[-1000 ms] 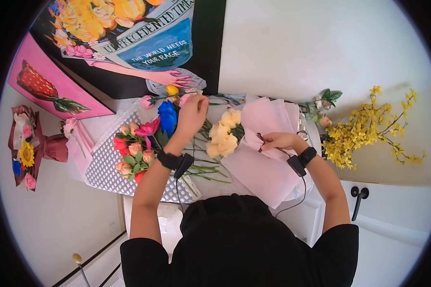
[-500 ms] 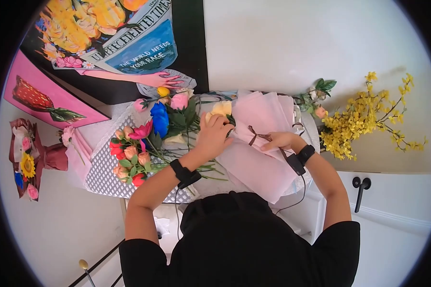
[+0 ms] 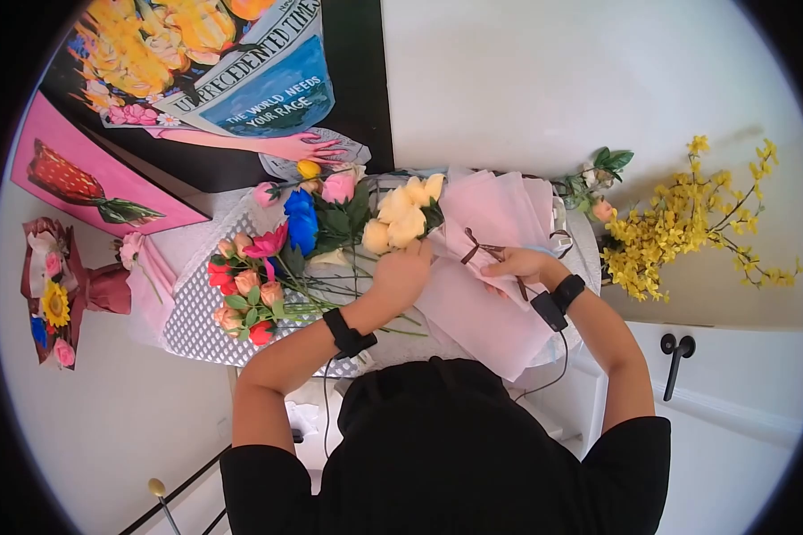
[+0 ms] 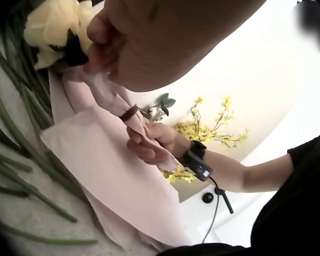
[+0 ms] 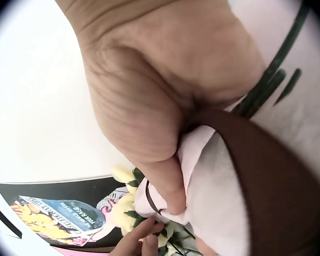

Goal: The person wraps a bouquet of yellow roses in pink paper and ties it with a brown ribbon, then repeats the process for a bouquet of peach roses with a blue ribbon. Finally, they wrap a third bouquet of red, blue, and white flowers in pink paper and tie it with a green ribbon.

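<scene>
Cream roses (image 3: pixel 403 214) lie at the upper end of a bouquet in pale pink wrapping paper (image 3: pixel 495 205), tied with a brown ribbon (image 3: pixel 475 245). Just below the blooms, my left hand (image 3: pixel 401 275) pinches the paper's edge; its curled fingers meet the paper (image 4: pixel 112 154) in the left wrist view. Around the wrapped, gathered end below the ribbon, my right hand (image 3: pixel 519 264) is closed, also seen from the side in the left wrist view. Close up in the right wrist view, the right palm (image 5: pixel 160 80) hides part of its grip, beside a broad brown ribbon tail (image 5: pixel 272 176).
Left of the bouquet lie a blue flower (image 3: pixel 302 221), a pink rose (image 3: pixel 338 187), and red and peach roses (image 3: pixel 247 283) with long green stems. Yellow blossom branches (image 3: pixel 647 259) stand at the right. Paintings (image 3: pixel 107 174) lean at the back left.
My left hand has come from above the pink rose, across the cream roses, down to the paper's edge below them. My right hand keeps its grip on the wrapped bouquet.
</scene>
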Motion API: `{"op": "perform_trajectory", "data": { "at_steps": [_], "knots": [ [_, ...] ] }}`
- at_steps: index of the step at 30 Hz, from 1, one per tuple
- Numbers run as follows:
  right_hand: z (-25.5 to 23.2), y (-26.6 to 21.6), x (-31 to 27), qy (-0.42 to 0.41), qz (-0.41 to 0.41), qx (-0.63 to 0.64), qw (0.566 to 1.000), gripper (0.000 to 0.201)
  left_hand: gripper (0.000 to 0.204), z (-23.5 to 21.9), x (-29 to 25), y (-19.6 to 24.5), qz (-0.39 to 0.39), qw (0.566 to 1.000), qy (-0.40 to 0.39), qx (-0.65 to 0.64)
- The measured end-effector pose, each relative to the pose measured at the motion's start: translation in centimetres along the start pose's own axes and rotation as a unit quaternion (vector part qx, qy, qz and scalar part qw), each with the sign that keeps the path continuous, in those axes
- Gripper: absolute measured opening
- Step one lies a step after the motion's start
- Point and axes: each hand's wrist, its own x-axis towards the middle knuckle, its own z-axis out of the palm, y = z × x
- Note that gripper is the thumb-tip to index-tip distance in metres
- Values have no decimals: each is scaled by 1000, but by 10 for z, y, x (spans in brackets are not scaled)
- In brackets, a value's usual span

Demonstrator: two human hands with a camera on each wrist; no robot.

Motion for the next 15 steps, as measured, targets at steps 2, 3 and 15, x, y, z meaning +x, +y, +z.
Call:
{"op": "perform_trajectory", "data": {
  "at_steps": [2, 3, 15],
  "knots": [
    [3, -5, 0, -13, 2, 9, 1000, 27, 18, 1, 6, -7, -26, 998, 46, -29],
    [3, -5, 0, -12, 1, 9, 1000, 27, 21, -4, 9, -7, -44, 996, 61, -49],
    [0, 3, 28, -10, 0, -28, 1000, 31, 25, 43, 14, -21, -224, 856, 106, -453]
  ]
}}
